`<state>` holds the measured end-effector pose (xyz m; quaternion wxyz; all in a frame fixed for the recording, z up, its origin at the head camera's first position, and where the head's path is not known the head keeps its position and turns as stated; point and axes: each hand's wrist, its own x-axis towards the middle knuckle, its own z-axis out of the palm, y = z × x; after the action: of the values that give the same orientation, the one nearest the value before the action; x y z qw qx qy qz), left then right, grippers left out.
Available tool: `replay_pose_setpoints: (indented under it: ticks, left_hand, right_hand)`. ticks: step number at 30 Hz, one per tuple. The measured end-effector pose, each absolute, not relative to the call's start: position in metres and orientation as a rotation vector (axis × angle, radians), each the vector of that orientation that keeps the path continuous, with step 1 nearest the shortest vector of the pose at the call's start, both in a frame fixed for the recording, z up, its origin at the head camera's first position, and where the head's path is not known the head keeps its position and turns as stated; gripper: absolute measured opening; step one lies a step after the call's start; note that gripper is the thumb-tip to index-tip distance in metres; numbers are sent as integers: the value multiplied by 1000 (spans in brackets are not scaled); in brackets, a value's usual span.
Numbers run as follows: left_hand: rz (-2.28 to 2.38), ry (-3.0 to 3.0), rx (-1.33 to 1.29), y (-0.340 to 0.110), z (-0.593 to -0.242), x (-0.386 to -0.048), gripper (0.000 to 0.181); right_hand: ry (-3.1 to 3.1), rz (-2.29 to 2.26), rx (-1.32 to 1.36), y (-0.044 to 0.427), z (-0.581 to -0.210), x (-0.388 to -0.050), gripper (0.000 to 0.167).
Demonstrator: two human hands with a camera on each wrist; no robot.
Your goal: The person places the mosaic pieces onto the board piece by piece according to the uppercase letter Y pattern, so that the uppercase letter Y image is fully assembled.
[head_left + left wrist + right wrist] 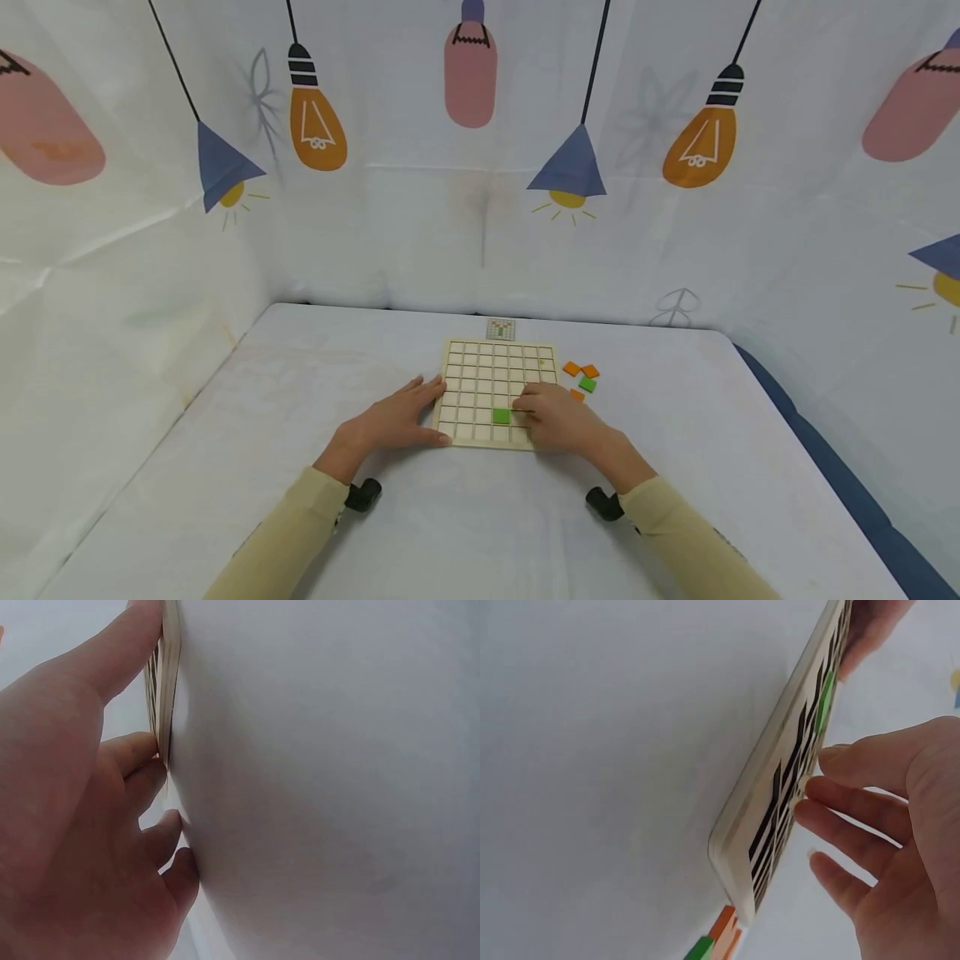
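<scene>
Our left hand (pixel 399 415), fingers extended, braces the grid board (pixel 483 374) on the table (pixel 300 375). Beside its green tile (pixel 501 416), our right hand (pixel 561 419) seems mid-placement; its grip we can't tell. Next likely needs a loose orange tile (pixel 590 371).

The left hand (pixel 75 802) is occupying the left side; its thumb is touching a pale board (pixel 171 675), which is showing nearly edge-on, and the adjacent fingertip is meeting the board's lower end. Two lower fingertips are resting on the white surface (pixel 322 780).
</scene>
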<state>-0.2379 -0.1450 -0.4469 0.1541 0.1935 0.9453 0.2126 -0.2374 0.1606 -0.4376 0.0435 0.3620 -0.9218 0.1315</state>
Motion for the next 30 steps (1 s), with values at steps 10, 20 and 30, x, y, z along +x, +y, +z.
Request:
replay_pose_setpoints:
  ticks: [10, 20, 30]
  left_hand:
    - [622, 2707, 571, -146, -448, -239, 99]
    - [618, 2698, 564, -145, -446, -238, 98]
    - [623, 2706, 591, -146, -447, -238, 98]
  right_hand:
    - [-2882, 339, 1020, 181, -426, -238, 23]
    - [-2950, 302, 936, 196, -422, -238, 25]
    - [-2907, 277, 934, 214, -424, -239, 20]
